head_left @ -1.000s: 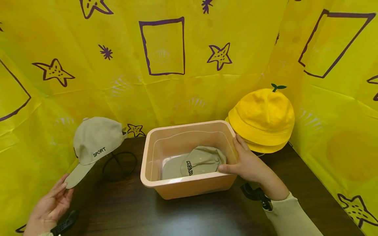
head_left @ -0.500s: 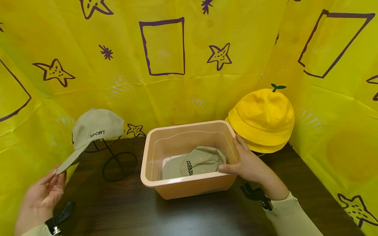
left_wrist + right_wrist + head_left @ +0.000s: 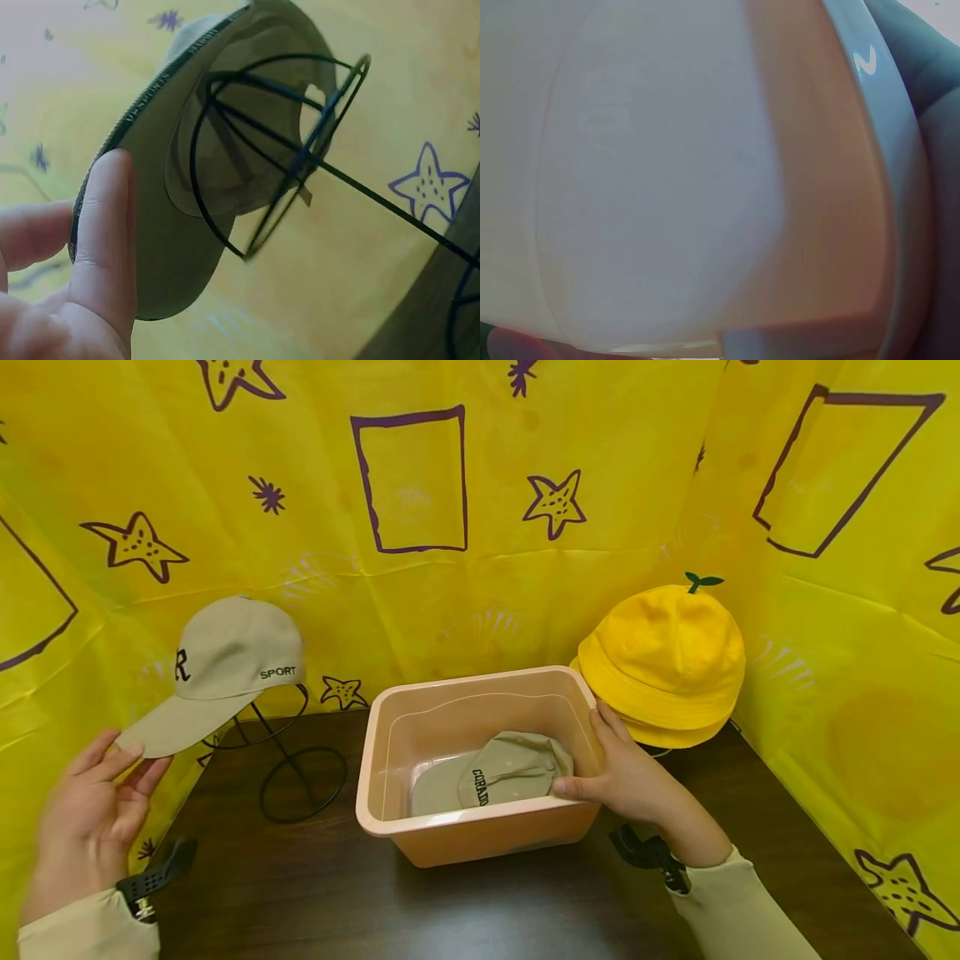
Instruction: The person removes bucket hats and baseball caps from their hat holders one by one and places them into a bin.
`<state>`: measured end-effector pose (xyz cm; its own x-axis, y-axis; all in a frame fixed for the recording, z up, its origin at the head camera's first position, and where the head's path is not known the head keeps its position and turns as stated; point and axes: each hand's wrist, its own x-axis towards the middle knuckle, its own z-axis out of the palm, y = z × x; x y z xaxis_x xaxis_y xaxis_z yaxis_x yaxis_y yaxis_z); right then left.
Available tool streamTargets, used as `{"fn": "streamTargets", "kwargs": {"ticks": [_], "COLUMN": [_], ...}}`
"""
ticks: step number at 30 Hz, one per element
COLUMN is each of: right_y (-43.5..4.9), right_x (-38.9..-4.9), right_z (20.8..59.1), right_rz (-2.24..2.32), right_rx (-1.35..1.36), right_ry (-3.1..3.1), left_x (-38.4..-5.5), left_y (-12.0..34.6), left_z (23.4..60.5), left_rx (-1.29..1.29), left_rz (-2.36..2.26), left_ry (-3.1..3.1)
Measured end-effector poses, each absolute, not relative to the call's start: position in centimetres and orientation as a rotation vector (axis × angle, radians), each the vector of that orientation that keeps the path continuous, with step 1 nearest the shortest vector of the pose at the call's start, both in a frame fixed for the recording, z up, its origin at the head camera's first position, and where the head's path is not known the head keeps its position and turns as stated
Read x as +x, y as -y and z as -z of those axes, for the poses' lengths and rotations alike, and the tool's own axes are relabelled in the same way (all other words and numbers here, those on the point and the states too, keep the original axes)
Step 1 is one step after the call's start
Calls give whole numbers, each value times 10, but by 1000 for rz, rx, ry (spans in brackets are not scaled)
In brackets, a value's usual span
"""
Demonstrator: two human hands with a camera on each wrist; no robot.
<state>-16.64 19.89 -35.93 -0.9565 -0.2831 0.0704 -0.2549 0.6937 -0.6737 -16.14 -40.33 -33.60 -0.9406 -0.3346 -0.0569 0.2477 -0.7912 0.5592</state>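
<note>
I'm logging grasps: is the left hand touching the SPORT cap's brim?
Touching: the left wrist view shows the left hand pinching the brim, one digit pressed against its underside.

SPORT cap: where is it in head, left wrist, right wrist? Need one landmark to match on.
Head: SPORT cap at left, mid-height, lettering visible.
Left wrist: left to centre, reaching the top edge, seen from beneath.
Right wrist: not in it; the peach bin is.
Landmark: black wire stand, shared by head and left wrist only.
</note>
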Motion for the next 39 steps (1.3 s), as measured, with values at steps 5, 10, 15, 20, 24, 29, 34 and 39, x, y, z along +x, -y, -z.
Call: {"fn": "streamTargets", "kwargs": {"ticks": [5, 10, 15, 20, 24, 29, 34, 39], "right_y": [-199, -198, -198, -198, -199, -198, -199, -199], "right_x": [-167, -167, -168, -167, -167, -167, -166, -166], "right_z": [358, 358, 357, 357, 357, 357, 357, 358], "right_rz": [1118, 1116, 1123, 1138, 1144, 1139, 1136, 1121], "right_rx": [-449, -452, -451, -454, -453, -446, -443, -439], "right_ry": [-2854, -2855, -2854, -2847, -2840, -2839, -2842, -2847], "left_x": [-164, -164, -165, -163, -160, -156, -154, -153], "left_y": [387, 374, 364, 351, 339, 328, 320, 313], "left_z": [317, 305, 297, 290, 286, 282, 281, 282], "left_rx": [199, 136, 54, -84, -222, -323, -449, -539], "left_rz": [2536, 2483, 2478, 2501, 2524, 2592, 2640, 2683], "left_ry": [990, 1050, 1067, 1100, 1136, 1156, 1208, 1224]}}
